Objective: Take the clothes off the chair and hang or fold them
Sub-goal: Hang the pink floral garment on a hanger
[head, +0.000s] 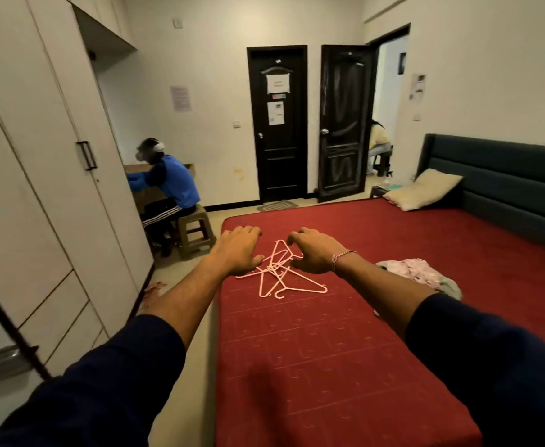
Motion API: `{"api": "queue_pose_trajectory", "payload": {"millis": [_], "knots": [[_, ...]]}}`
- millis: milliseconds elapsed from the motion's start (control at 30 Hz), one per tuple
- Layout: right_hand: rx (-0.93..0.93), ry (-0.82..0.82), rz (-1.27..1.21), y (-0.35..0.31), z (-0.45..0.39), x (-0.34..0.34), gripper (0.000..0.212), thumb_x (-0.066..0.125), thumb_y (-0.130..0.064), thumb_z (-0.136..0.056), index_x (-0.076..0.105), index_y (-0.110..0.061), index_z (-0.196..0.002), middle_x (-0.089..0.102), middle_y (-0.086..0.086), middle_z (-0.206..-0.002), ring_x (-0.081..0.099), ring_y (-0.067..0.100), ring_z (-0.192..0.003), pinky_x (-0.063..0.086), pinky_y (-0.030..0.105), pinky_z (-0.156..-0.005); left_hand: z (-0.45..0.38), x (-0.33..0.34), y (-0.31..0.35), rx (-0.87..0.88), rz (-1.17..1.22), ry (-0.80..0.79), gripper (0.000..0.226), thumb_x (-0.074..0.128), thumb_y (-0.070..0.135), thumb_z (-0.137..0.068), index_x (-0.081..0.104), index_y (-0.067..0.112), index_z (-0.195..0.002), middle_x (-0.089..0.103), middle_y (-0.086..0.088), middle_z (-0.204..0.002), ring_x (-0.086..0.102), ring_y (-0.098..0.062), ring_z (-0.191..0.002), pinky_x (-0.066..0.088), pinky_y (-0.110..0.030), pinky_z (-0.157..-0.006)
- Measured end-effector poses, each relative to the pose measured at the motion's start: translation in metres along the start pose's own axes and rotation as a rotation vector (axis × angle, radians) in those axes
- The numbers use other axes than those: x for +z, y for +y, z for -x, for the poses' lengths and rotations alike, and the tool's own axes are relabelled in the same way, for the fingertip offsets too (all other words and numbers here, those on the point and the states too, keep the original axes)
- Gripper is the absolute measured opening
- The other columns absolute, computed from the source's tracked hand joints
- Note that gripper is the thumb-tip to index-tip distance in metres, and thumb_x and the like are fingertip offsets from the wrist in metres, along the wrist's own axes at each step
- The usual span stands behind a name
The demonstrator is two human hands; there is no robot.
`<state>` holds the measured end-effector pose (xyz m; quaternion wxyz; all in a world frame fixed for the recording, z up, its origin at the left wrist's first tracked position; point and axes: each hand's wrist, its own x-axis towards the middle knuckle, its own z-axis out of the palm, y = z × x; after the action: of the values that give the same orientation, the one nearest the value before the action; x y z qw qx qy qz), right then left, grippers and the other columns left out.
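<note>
Clothes, a small crumpled heap of pale pink floral and grey-green fabric, lie on the right part of the wide bed covered in a dark red patterned sheet, just past the right forearm; no chair that holds them is in view. The bed fills the near and right side of the room, with a dark padded headboard along its right edge and a cream pillow leaning at the far corner. A tall cream wardrobe with a black handle runs down the left wall. Two dark wooden doors stand at the far wall: the left one shut with papers stuck on it, the right one swung open. A person in a blue top sits on a brown plastic stool at a tabletop in the far left corner. Both arms in dark blue sleeves reach out over the bed. The left hand hovers with its fingers loosely curved downward, holding nothing. The right hand, with a thin bracelet at the wrist, is likewise relaxed and empty. Between and just below them a tangle of thin pink plastic hangers lies on the sheet.
</note>
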<state>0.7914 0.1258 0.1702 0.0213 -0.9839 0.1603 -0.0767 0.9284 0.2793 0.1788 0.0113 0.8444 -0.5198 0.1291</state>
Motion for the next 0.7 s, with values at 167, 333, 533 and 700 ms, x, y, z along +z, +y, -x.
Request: {"api": "queue_pose_trajectory", "payload": {"millis": [167, 333, 533, 700], "knots": [[0.146, -0.038, -0.019, 0.09, 0.013, 0.014, 0.055, 0.069, -0.039, -0.091, 0.048, -0.02, -0.138, 0.052, 0.008, -0.134, 0.055, 0.026, -0.117, 0.05, 0.039, -0.094, -0.066, 0.034, 0.064, 0.113, 0.019, -0.051, 0.064, 0.06, 0.046, -0.092, 0.04, 0.015, -0.144, 0.05, -0.008, -0.144, 0.048, -0.027, -0.13, 0.041, -0.045, -0.106], [0.267, -0.081, -0.029, 0.165, 0.019, 0.039, 0.057, 0.069, -0.04, -0.091, 0.047, -0.019, -0.139, 0.05, 0.008, -0.135, 0.056, 0.027, -0.117, 0.05, 0.041, -0.096, -0.129, 0.073, 0.114, 0.196, 0.083, -0.07, 0.068, 0.06, 0.048, -0.092, 0.037, 0.016, -0.147, 0.049, -0.007, -0.147, 0.047, -0.028, -0.132, 0.042, -0.047, -0.106], [0.383, -0.133, -0.031, 0.251, 0.007, 0.065, 0.054, 0.067, -0.038, -0.093, 0.047, -0.016, -0.138, 0.05, 0.01, -0.134, 0.055, 0.03, -0.118, 0.049, 0.041, -0.093, -0.216, 0.121, 0.158, 0.3, 0.119, -0.131, 0.071, 0.06, 0.049, -0.092, 0.033, 0.014, -0.148, 0.047, -0.009, -0.149, 0.045, -0.03, -0.133, 0.042, -0.048, -0.105], [0.467, -0.184, -0.009, 0.326, -0.018, 0.084, 0.053, 0.067, -0.038, -0.093, 0.048, -0.015, -0.137, 0.053, 0.011, -0.132, 0.054, 0.031, -0.118, 0.048, 0.041, -0.093, -0.29, 0.161, 0.184, 0.344, 0.166, -0.18, 0.073, 0.059, 0.049, -0.093, 0.031, 0.012, -0.149, 0.046, -0.011, -0.149, 0.045, -0.032, -0.132, 0.043, -0.051, -0.103]]}}
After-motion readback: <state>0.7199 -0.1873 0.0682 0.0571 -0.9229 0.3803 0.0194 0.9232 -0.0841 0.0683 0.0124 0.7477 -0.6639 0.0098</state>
